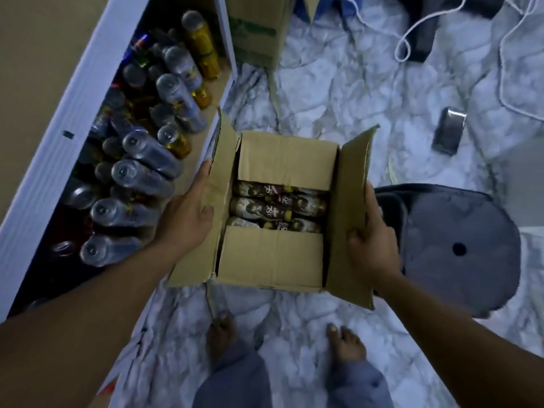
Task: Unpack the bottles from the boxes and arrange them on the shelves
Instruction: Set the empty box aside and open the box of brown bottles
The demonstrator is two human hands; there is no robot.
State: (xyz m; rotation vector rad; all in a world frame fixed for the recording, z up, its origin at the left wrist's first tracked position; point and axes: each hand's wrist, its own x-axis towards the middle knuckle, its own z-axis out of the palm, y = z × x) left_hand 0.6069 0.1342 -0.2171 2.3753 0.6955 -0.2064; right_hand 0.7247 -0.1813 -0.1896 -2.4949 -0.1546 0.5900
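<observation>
An open cardboard box (270,254) is held between both hands above the marble floor. Inside lie three brown bottles (279,207) on their sides, partly covered by the two inner flaps. My left hand (191,213) grips the box's left outer flap, thumb curled over its edge. My right hand (371,240) grips the right outer flap the same way. To the left, a white shelf (59,119) holds several upright bottles (141,172), clear ones and yellow ones, seen from above.
A second cardboard box (259,30) stands at the shelf's far end. A dark round stool (459,248) sits right of the held box. A small dark device (449,131) and white cables (412,33) lie on the floor beyond. My bare feet (223,334) stand below the box.
</observation>
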